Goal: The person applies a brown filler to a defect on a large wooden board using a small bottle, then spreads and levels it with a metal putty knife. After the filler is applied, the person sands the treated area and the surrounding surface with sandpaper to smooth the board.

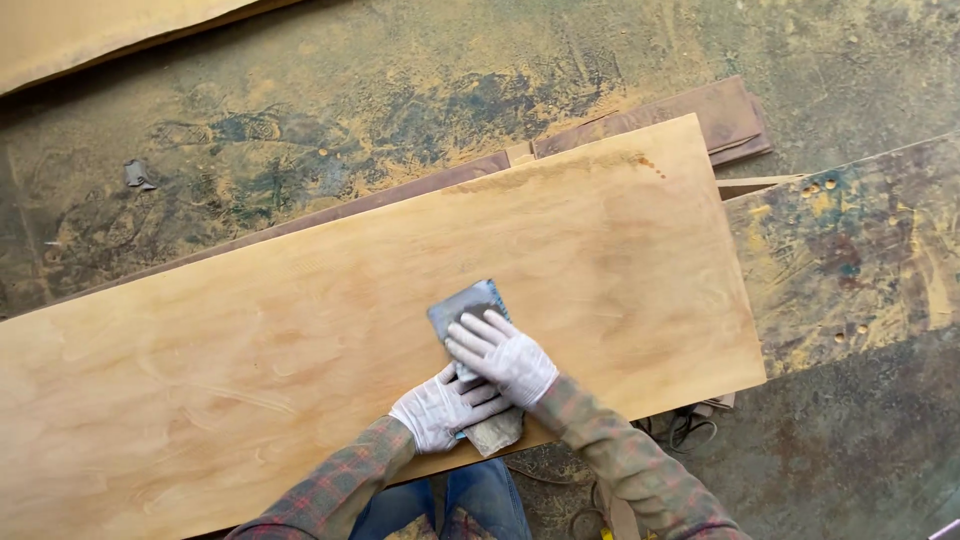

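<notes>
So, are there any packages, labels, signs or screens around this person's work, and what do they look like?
None can be seen: no package, label, sign or screen.
Only the left hand and right hand, both in white gloves, pressing a grey sheet of sandpaper on a pale wooden board.
A small grey scrap lies on the dusty floor, upper left; too small to tell what it is.

On the wooden board (300, 330), near its near edge and right of its middle, lies the sanding sheet (470, 305) under both hands, right hand (503, 355) over left hand (440, 408), while a stained bench (850, 250) underlies the board's right end.
</notes>
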